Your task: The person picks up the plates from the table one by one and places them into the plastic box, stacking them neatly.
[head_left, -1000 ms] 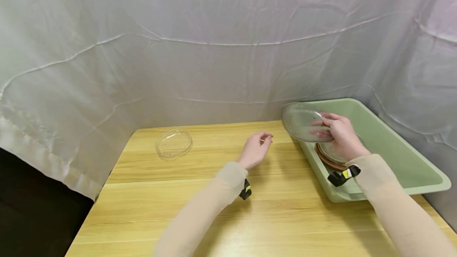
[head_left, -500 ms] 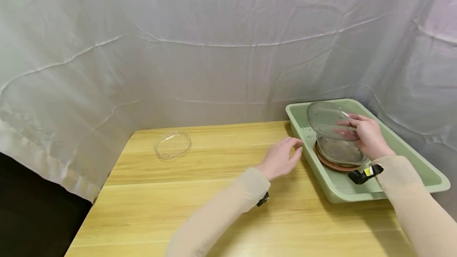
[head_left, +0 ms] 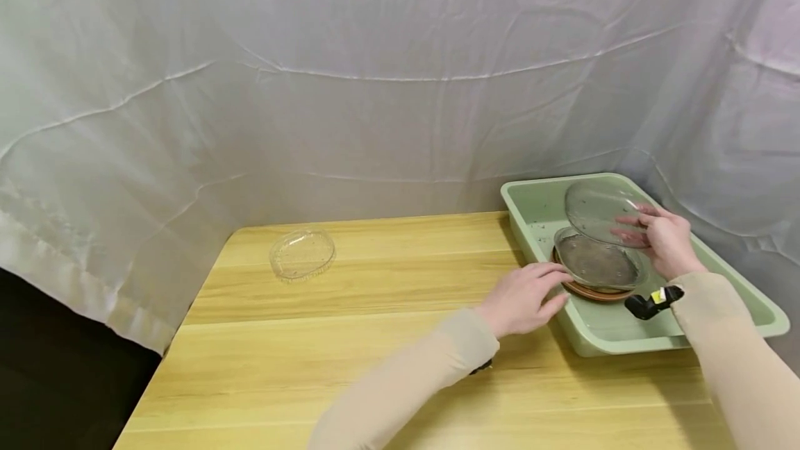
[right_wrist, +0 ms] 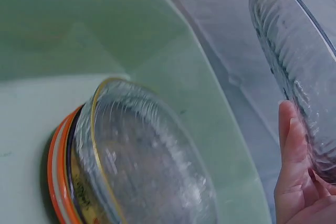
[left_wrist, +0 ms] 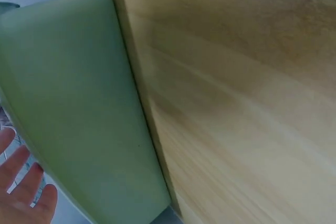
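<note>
My right hand [head_left: 671, 242] grips a clear oval glass dish [head_left: 594, 208] by its right side, tilted above the green tub [head_left: 625, 347]. In the right wrist view, that glass dish [right_wrist: 294, 61] has a ridged side wall and stands apart from the stack. Beneath it in the tub, another clear glass dish [head_left: 594, 264] with a gold-coloured rim tops a stack, over plates with orange edges [right_wrist: 56, 171]. My left hand [head_left: 523, 298] reaches over the tub's left rim with fingers loosely spread and holds nothing. The left wrist view has the left hand [left_wrist: 26, 198] beside the tub's outer wall [left_wrist: 89, 108].
A clear glass dish [head_left: 303, 255] stands alone at the back left of the wooden table [head_left: 281, 373]. Grey cloth [head_left: 375, 123] hangs behind and at both sides. Small dark specks lie on the tub's floor near its back left corner.
My right hand has carried the glass dish rightward, from the tub's left edge to above its middle. My left hand has moved right from the table to the tub's rim.
</note>
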Tool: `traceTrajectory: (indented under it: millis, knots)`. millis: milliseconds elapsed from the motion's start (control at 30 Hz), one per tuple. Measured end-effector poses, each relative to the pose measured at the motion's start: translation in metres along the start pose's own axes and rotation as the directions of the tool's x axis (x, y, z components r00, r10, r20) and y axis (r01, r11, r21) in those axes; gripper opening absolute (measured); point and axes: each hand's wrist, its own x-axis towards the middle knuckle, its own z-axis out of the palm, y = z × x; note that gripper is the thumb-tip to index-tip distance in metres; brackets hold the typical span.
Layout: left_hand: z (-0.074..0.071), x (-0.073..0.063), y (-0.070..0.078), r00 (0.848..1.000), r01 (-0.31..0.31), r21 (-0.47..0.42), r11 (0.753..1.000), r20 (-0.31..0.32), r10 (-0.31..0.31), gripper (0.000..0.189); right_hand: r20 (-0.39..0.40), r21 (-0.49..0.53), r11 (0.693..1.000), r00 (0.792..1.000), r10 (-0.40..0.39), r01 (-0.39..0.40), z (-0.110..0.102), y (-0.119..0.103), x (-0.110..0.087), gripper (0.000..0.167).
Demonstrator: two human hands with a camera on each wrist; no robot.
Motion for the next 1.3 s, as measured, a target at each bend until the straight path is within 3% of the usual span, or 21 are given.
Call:
traceTrajectory:
  millis: [200,367,600,867,1000,1167,1300]
  knots:
    - [0.008,0.001,0.004,0.999,-0.033,0.05,0.998,0.003,0.033,0.039,-0.014,0.006,1.0,1.0,0.023,-0.023,-0.015,0.012,0.003,0.023]
    - [0.011,0.001,0.005,1.0,-0.027,0.032,0.999,0.006,0.027,0.039,-0.026,0.003,1.0,1.0,0.012,-0.012,-0.022,0.018,0.005,0.025]
    - [0.011,0.0,0.003,1.0,-0.003,-0.001,1.0,0.007,0.003,0.038,-0.081,-0.112,0.993,0.997,0.017,-0.026,-0.025,0.026,0.007,0.022]
    - [0.011,0.001,0.003,1.0,0.002,0.006,1.0,0.01,-0.002,0.038,-0.164,-0.233,0.972,0.987,-0.001,-0.038,-0.028,0.033,0.01,0.037]
    - [0.011,0.001,0.002,1.0,0.0,0.003,1.0,0.011,0.0,0.039,-0.165,-0.369,0.928,0.986,-0.015,-0.047,-0.029,0.035,0.013,0.046]
    - [0.01,0.002,0.002,1.0,0.0,0.004,1.0,0.016,0.0,0.039,-0.149,-0.449,0.892,0.989,-0.025,-0.045,-0.028,0.035,0.015,0.057]
    - [0.009,0.001,0.003,1.0,0.008,0.0,1.0,0.031,-0.008,0.04,-0.124,-0.541,0.84,0.992,-0.028,-0.044,-0.027,0.036,0.016,0.065]
